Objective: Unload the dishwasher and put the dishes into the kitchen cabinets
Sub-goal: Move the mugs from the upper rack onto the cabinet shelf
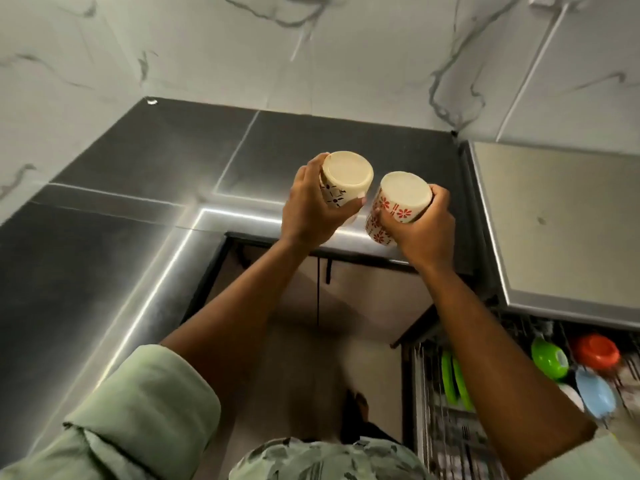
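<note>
Two cups held upside down above the dark tabletop, one in each hand.

The left hand (313,209) was wrapped around a cream cup with black marks (347,180), its base turned up toward the camera; the right hand (420,233) gripped a cream cup with red flowers (403,199) the same way, and a second red-flowered cup (375,227) showed just beneath it, touching it, against the same hand. The two upper cups sat just beside each other over the tabletop (166,157) near its steel front edge. At 4 o'clock from the cups lay the open dishwasher rack (446,441), holding green plates (455,382) on edge, a green bowl (549,356), an orange bowl (595,349) and a blue bowl (595,393). Pale green sleeves (145,407) were rolled up the forearms. Marble-look wall tiles (207,46) rose at 12 o'clock.
</note>
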The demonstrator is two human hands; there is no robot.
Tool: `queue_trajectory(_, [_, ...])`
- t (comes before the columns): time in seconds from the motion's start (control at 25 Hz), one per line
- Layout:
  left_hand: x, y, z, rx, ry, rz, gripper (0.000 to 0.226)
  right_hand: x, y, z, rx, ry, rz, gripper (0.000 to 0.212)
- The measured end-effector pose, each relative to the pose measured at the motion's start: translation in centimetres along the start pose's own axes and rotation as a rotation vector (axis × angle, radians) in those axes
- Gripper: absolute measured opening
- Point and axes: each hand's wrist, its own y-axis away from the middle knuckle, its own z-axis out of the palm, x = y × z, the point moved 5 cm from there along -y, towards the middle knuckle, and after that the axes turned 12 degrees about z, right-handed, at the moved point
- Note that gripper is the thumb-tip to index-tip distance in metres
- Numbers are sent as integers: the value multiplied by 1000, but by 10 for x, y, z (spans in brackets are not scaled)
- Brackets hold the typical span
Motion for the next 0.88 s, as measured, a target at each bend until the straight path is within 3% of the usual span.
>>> queue_trajectory(0.24, [38,-104,-17,165,-69,90,88,-78,-88,-30,2,-142,-168,82])
queue_trajectory(0.44, [94,-195,-23,264,-82,150,88,-145,-156,-85,118,-149,-268,88])
queue_trajectory(0.88, [185,-386,-53,334,-33,329,72,-291,-275,-177,308,-178,-395,81])
